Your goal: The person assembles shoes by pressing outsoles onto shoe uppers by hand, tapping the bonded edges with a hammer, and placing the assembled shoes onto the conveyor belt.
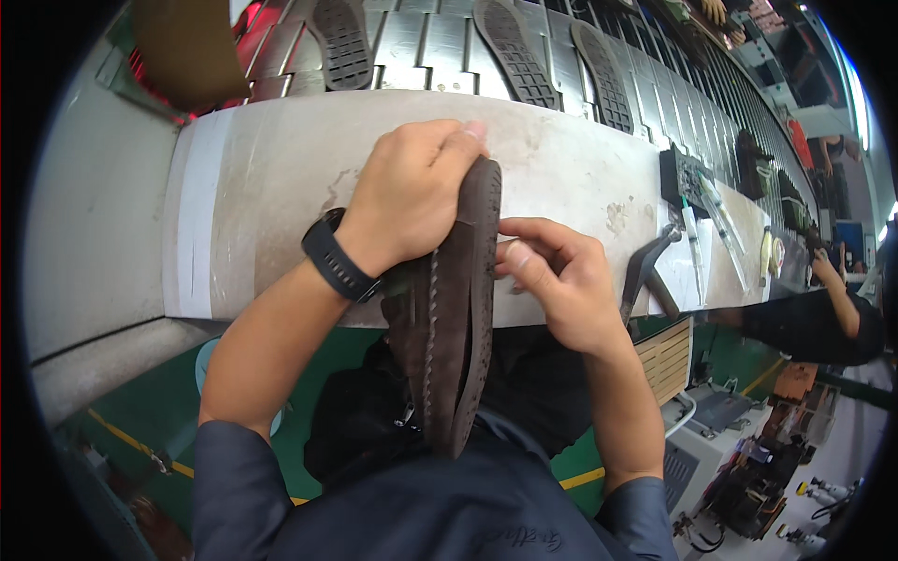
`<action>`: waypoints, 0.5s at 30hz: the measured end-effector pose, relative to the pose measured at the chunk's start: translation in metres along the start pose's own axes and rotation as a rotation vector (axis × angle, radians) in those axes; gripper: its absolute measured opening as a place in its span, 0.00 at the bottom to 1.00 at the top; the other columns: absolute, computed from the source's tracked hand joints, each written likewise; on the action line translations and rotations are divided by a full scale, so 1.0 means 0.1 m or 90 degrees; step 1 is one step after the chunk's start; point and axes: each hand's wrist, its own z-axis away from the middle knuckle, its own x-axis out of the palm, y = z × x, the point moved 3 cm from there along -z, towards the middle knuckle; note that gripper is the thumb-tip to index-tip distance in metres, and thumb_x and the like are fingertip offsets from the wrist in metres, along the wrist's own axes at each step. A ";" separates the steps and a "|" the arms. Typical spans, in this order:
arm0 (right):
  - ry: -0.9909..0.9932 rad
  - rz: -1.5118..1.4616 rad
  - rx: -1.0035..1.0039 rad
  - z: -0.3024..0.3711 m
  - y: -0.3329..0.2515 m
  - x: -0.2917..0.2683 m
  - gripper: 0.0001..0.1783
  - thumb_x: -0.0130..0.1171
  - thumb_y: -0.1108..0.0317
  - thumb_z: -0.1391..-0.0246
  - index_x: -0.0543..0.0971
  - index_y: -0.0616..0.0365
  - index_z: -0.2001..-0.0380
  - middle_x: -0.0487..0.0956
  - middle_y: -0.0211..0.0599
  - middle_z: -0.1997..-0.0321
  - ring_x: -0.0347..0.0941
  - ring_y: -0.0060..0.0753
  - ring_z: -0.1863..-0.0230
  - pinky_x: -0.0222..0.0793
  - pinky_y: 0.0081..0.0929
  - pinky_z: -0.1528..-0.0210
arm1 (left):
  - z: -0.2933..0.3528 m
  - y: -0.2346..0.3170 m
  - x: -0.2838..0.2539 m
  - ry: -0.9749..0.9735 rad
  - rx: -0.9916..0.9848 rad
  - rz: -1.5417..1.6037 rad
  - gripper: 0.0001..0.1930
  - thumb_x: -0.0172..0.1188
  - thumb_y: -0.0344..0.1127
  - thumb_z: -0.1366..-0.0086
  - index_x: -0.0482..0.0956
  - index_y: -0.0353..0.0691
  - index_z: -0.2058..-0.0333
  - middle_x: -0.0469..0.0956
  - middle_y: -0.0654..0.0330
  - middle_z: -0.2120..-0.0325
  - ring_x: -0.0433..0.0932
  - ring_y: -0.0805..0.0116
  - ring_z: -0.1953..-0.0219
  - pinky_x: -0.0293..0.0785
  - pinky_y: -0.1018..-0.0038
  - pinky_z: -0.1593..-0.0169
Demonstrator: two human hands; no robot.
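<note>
A dark brown shoe (451, 318) with pale stitching along its upper stands on edge between my hands, its sole (484, 252) turned to the right. My left hand (412, 192), with a black watch on the wrist, is closed round the far end of the shoe. From the right, the bent fingers of my right hand (571, 290) press on the sole, and their tips are partly hidden. Toward the near end, a dark gap runs between upper and sole. The shoe is held over the front edge of a stained pale worktop (271, 206).
Beyond the worktop, loose soles (341, 47) lie on a metal slat conveyor (416, 56). At right are a hammer (645, 266), a black box (681, 178) and slim syringe-like tools (695, 252). Another person's arm (837, 294) shows at far right. A wooden slatted seat (666, 360) stands below.
</note>
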 end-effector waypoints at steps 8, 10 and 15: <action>-0.016 0.370 -0.183 0.09 -0.39 0.18 0.61 0.80 0.49 0.52 0.61 0.86 0.31 0.84 0.61 0.65 0.86 0.59 0.65 0.82 0.42 0.60 | 0.03 0.05 0.01 -0.002 -0.040 0.003 0.23 0.49 0.44 0.17 0.86 0.30 0.59 0.85 0.61 0.71 0.80 0.77 0.68 0.76 0.77 0.61; -0.038 0.364 -0.169 0.07 -0.38 0.15 0.58 0.79 0.51 0.51 0.62 0.86 0.32 0.84 0.61 0.68 0.85 0.60 0.68 0.82 0.43 0.63 | 0.06 0.07 -0.02 0.014 -0.024 0.019 0.23 0.49 0.44 0.17 0.86 0.30 0.58 0.85 0.61 0.69 0.80 0.77 0.67 0.76 0.77 0.60; -0.032 0.391 -0.215 0.17 -0.37 0.16 0.48 0.73 0.60 0.50 0.66 0.85 0.35 0.82 0.55 0.73 0.83 0.57 0.73 0.79 0.44 0.68 | 0.16 0.20 -0.01 0.018 -0.002 0.004 0.22 0.48 0.43 0.16 0.86 0.30 0.57 0.85 0.62 0.69 0.79 0.78 0.66 0.76 0.78 0.59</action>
